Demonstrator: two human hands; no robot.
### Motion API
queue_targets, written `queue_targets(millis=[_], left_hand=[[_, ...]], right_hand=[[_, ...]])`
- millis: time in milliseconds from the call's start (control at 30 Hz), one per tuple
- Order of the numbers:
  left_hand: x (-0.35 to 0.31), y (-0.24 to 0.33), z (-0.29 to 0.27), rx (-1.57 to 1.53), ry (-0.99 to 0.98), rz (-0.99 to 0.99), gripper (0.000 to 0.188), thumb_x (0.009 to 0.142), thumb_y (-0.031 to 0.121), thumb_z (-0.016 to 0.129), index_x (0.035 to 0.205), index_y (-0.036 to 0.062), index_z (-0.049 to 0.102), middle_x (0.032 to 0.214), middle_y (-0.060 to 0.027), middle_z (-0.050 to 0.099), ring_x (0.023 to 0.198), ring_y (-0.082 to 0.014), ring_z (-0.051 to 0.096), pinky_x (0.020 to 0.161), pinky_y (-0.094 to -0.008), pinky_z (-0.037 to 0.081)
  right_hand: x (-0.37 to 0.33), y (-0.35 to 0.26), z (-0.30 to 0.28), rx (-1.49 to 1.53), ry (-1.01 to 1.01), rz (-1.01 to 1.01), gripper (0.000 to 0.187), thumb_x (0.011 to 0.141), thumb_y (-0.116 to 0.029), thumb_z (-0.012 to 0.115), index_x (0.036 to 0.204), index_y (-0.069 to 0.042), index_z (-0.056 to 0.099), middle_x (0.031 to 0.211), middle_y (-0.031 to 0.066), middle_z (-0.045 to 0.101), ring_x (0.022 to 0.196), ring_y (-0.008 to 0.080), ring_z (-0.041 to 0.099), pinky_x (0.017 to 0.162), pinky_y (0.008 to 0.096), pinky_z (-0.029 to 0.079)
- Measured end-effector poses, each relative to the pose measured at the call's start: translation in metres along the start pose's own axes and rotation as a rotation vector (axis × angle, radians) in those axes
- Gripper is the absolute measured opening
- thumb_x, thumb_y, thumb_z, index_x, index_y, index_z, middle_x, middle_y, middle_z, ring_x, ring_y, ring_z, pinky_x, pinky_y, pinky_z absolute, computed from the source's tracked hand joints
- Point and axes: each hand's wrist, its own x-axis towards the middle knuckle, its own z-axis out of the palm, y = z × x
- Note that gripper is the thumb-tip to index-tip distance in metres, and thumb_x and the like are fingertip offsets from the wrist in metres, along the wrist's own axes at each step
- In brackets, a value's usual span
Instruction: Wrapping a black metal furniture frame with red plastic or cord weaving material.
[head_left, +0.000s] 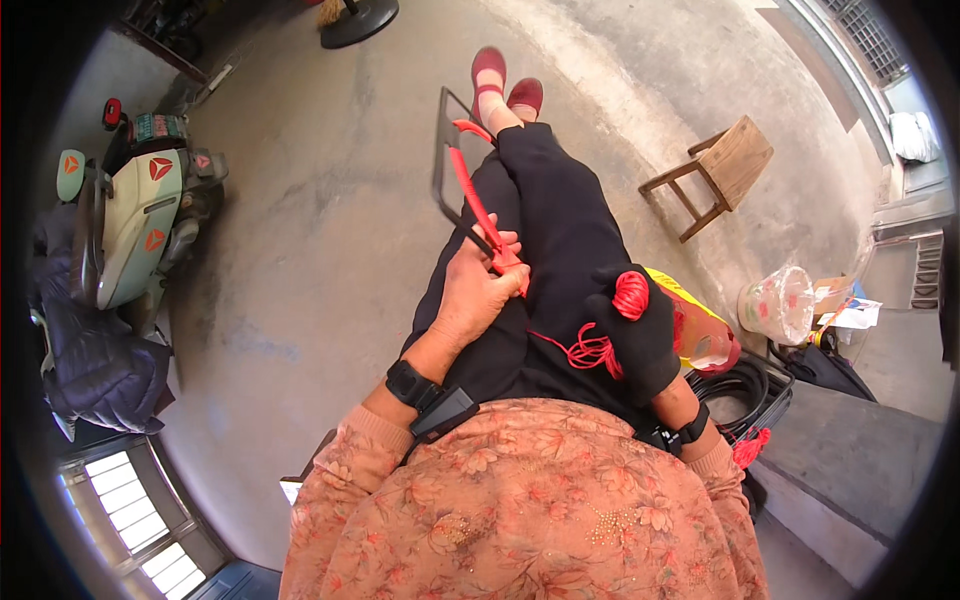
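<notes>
My bare left hand (483,280) is closed around the lower end of a thin black frame (438,165), roughly rectangular, with curved red parts (466,185) along it. The frame reaches over my legs toward my feet. Whether the red parts are wrapped cord or solid pieces, I cannot tell. In my right hand (645,340), which wears a black glove, sits a bundle of red cord (630,295). Loose loops of that cord hang from the glove toward my lap, and a thin end runs left over my dark trousers (560,190).
At the right stands a small wooden stool (735,165). Beside my right hand are a clear container with a yellow band (705,335), coiled black hose (735,390) and a plastic-wrapped bucket (778,305). A pale scooter (145,225) is parked at the left, a dark padded jacket (95,345) near it.
</notes>
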Motion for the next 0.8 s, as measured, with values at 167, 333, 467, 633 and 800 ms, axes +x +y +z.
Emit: queue_targets(millis=[167, 333, 467, 633, 800], left_hand=[[-0.008, -0.003, -0.002, -0.092, 0.086, 0.04, 0.072, 0.08, 0.0, 0.066, 0.142, -0.0015, 0.029, 0.128, -0.0174, 0.051, 0.115, -0.0254, 0.057, 0.069, -0.0276, 0.057], [-0.026, 0.043, -0.031, -0.019, 0.237, -0.033, 0.047, 0.082, -0.001, 0.064, 0.126, -0.0016, 0.048, 0.127, -0.0177, 0.054, 0.117, -0.0226, 0.056, 0.068, -0.0255, 0.055], [-0.042, 0.079, -0.027, -0.053, -0.066, -0.028, 0.042, 0.081, -0.003, 0.062, 0.122, -0.0005, 0.052, 0.13, -0.0168, 0.052, 0.11, -0.019, 0.058, 0.072, -0.0239, 0.053], [-0.042, 0.083, 0.009, -0.291, -0.523, -0.103, 0.052, 0.084, 0.002, 0.065, 0.132, -0.0005, 0.046, 0.132, -0.0112, 0.049, 0.119, -0.0193, 0.051, 0.089, -0.0294, 0.048], [-0.058, 0.088, -0.019, -0.353, -0.526, -0.202, 0.034, 0.078, 0.018, 0.075, 0.103, 0.0, 0.06, 0.096, -0.0086, 0.063, 0.087, -0.0194, 0.061, 0.083, -0.0311, 0.049]], right_hand=[[0.008, 0.017, -0.004, 0.066, -0.016, 0.114, 0.028, 0.075, -0.009, 0.075, 0.1, -0.002, 0.064, 0.087, 0.0067, 0.067, 0.078, 0.0127, 0.063, 0.073, 0.0284, 0.051], [0.014, 0.008, -0.024, 0.427, -0.009, 0.377, 0.032, 0.078, -0.01, 0.073, 0.107, -0.002, 0.062, 0.095, 0.0052, 0.066, 0.085, 0.014, 0.063, 0.076, 0.0288, 0.051], [0.022, -0.022, -0.021, 0.112, -0.17, -0.143, 0.05, 0.075, -0.019, 0.076, 0.119, -0.003, 0.058, 0.108, 0.0149, 0.064, 0.098, 0.0284, 0.063, 0.086, 0.0352, 0.049], [0.03, -0.047, -0.009, -0.196, -0.237, -0.489, 0.068, 0.075, -0.03, 0.075, 0.132, -0.004, 0.049, 0.128, 0.0214, 0.052, 0.117, 0.033, 0.054, 0.096, 0.038, 0.044], [0.024, -0.041, 0.003, 0.577, -0.84, -0.085, 0.079, 0.085, -0.031, 0.068, 0.146, -0.004, 0.027, 0.126, 0.0173, 0.054, 0.114, 0.0239, 0.055, 0.093, 0.0366, 0.045]])
